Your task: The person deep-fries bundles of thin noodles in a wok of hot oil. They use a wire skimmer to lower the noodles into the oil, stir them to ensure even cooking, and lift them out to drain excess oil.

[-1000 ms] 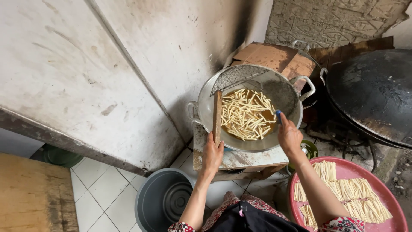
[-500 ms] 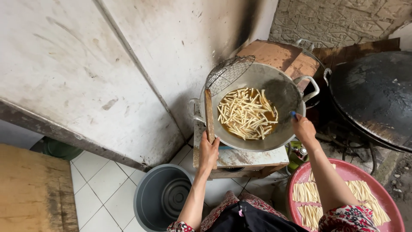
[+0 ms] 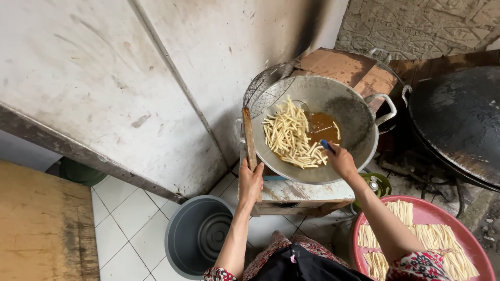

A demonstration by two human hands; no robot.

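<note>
Two hands are at work over the wok (image 3: 354, 104) in the middle of the frame. The left hand (image 3: 251, 183) is closed around the lower end of a long wooden handle (image 3: 249, 138) that runs up to the wire skimmer (image 3: 266, 89), which leans on the wok's upper-left rim. The right hand (image 3: 341, 161) is curled around a small blue-tipped tool (image 3: 327, 145), its end at the lower edge of the pale dough strips (image 3: 289, 136) heaped beside the brown oil (image 3: 323, 125). The step in hand looks like stirring and spreading the strips in the oil; the next move probably calls for bringing the skimmer down under them without splashing. More raw strips wait in the red basin (image 3: 469, 229) at lower right, a grey bucket (image 3: 200, 234) stands on the tiled floor at lower centre, and a second dark wok (image 3: 458, 119) sits at the right edge. Compared with half a second ago, the right hand has come in from the wok's right rim to the strips, while the left keeps its grip.
</note>
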